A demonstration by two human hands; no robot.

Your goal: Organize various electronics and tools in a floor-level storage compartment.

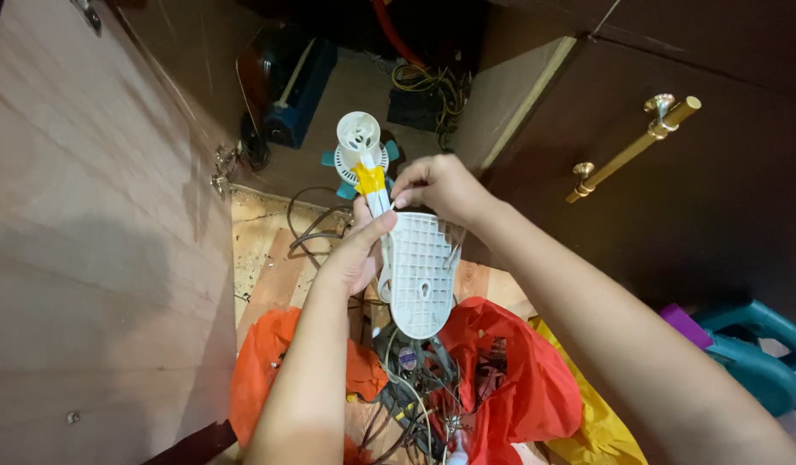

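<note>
My left hand (356, 250) grips a white plastic device (419, 267) with a ribbed oval base, a thin stem wrapped in yellow tape (370, 179) and a round slotted head (359, 133). The thumb presses on the stem. My right hand (439, 185) pinches the top edge of the base next to the stem. Both hands hold the device over an open cupboard, above red and orange plastic bags.
An open wooden cupboard door (96, 241) stands at the left, a dark door with a brass handle (632, 148) at the right. Below lie an orange bag (264, 370), a red bag (510, 379), a yellow bag (591, 422) and tangled cables (411, 396). A teal tool case (755, 349) sits far right.
</note>
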